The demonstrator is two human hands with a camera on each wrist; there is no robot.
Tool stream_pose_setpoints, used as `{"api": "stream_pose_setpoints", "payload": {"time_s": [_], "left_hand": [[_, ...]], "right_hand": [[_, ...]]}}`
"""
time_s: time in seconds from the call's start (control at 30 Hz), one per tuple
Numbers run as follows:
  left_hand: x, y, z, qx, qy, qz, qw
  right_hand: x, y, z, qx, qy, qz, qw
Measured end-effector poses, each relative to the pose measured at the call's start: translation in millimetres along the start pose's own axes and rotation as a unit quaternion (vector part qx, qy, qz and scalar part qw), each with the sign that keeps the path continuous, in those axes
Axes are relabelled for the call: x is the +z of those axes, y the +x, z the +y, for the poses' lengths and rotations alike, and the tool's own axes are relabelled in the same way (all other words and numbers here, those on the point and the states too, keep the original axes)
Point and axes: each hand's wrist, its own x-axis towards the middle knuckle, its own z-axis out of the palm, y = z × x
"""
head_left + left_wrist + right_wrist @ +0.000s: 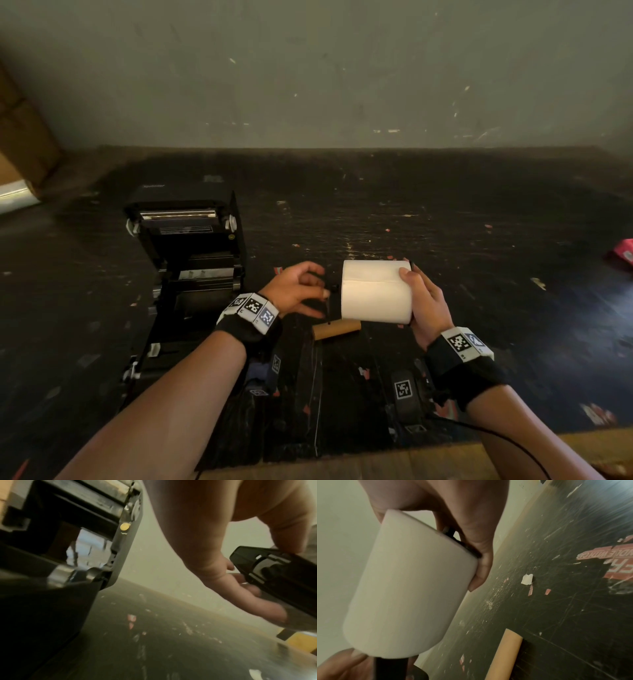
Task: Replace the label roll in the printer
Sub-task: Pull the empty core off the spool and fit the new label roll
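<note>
Midair, right hand (423, 301) clamps white label roll (375, 291) by end; left hand (295, 288) pinches black plastic holder (278, 574) at opposite end. Brown cardboard core (336, 329) on dark scratched desk (445, 222) just below; open black printer (191, 260) left.

Mirrored white letters are seen on a torn red sticker (606, 562) at the right edge of the right wrist view; only "WITH" is made out. The printer's (186, 240) label is too blurred to be read.
</note>
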Motion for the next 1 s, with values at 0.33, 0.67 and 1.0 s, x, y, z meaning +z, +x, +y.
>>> {"api": "stream_pose_setpoints", "payload": {"time_s": [0.33,0.67,1.0], "left_hand": [[2.8,-8.1,13.9,0.065,-0.005,-0.016,0.998],[6.3,-13.8,15.5,0.069,-0.050,-0.012,0.996],[11.5,-17.6,18.5,0.088,-0.054,-0.009,0.995]], "right_hand": [[8.5,-8.6,-16.5,-0.007,0.036,-0.032,0.999],[11.0,-15.2,-22.9,-0.009,0.033,-0.032,0.999],[13.8,-20.7,-21.4,-0.020,0.013,-0.029,0.999]]}}
